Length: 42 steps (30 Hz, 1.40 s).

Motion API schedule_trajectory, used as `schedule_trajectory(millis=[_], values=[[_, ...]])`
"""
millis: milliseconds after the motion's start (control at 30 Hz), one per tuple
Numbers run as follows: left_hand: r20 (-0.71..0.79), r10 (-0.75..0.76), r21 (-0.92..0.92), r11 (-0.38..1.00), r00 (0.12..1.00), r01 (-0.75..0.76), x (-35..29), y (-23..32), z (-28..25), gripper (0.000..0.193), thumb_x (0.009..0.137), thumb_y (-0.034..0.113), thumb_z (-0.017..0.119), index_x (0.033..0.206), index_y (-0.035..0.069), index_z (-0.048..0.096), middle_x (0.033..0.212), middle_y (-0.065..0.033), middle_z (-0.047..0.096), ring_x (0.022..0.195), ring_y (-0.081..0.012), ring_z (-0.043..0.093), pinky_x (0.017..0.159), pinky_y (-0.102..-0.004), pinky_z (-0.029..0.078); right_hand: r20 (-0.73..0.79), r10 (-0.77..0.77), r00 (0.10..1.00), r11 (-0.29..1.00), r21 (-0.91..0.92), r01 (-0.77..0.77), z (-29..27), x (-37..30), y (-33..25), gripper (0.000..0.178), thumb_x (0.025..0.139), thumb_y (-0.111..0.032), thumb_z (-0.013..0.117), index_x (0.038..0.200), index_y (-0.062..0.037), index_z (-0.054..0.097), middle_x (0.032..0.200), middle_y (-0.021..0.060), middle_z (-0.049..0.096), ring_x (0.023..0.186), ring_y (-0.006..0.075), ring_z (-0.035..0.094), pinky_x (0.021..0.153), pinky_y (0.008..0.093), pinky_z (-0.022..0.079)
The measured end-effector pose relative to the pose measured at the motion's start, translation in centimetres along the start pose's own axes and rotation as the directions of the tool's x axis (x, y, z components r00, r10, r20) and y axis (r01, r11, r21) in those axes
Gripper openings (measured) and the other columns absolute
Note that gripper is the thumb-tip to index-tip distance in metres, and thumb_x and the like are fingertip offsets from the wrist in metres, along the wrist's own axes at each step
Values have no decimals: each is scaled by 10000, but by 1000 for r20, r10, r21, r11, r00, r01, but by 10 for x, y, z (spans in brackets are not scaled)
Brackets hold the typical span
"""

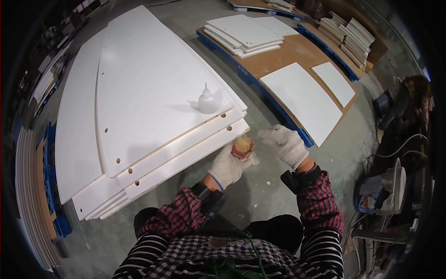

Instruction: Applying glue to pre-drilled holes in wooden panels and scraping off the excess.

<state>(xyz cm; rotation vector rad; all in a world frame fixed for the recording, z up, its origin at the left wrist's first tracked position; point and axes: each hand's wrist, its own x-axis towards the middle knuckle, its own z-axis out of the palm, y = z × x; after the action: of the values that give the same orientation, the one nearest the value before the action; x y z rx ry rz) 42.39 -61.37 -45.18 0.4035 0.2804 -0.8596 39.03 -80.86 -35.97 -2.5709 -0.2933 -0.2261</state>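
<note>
My left hand (228, 168), in a white knit glove, grips a small round container (243, 146) with a reddish side and tan contents, beside the front corner of the stacked panels. Just to its right hovers my right hand (287, 146), gloved too, its fingers curled and pressed together, apart from the container. Whatever those fingers hold, if anything, is too small to make out. On the top white panel (139, 69) stands a squat translucent squeeze bottle (209, 101) with a thin nozzle. Drilled holes line the panels' near edges.
Across a strip of floor, a brown-topped blue pallet (260, 65) bears white boards (302, 100) and a stack of panels (246, 32). More boards (32, 186) stand at the far left. On the right are a white tub (383, 188) and cables.
</note>
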Motion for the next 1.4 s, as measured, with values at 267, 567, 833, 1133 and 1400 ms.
schedule_trajectory(millis=[267,567,833,1133,1400], values=[[-8,2,-5,1000,1000,-2,6,-4,-1,400,999,416,407,1281,140,473,1262,-65,500,1132,-260,491,1017,-534,384,73,103,992,993,-64,-98,2,-10,-6,217,873,-206,650,1064,-109,684,970,113,670,879,274,643,776,329,516],[90,12,-32,999,996,-9,14,-8,-6,429,991,390,454,1295,87,463,1241,-103,511,1132,-290,510,980,-559,406,186,415,891,905,15,-425,10,4,-18,207,877,-202,595,1033,-95,677,968,104,667,881,266,648,778,322,509],[52,46,-1,999,998,-46,18,-7,-7,424,980,378,485,1297,99,454,1248,-102,507,1116,-291,521,947,-547,440,123,447,886,879,127,-460,36,7,-11,159,877,-171,601,978,-67,666,861,85,665,746,196,649,674,299,511],[16,18,17,1000,1000,-18,22,-6,-3,439,999,423,402,1279,93,475,1226,-103,533,1080,-272,529,970,-535,427,256,600,758,571,527,-630,21,-9,-5,212,884,-199,636,1052,-71,657,809,-25,636,621,53,535,576,223,468],[79,37,-25,999,996,-35,20,-9,2,424,996,420,417,1263,99,493,1190,-88,536,1060,-255,529,948,-509,437,197,584,788,529,643,-553,16,-20,2,251,889,-189,654,1107,-63,647,794,-31,636,573,40,523,516,208,435]])
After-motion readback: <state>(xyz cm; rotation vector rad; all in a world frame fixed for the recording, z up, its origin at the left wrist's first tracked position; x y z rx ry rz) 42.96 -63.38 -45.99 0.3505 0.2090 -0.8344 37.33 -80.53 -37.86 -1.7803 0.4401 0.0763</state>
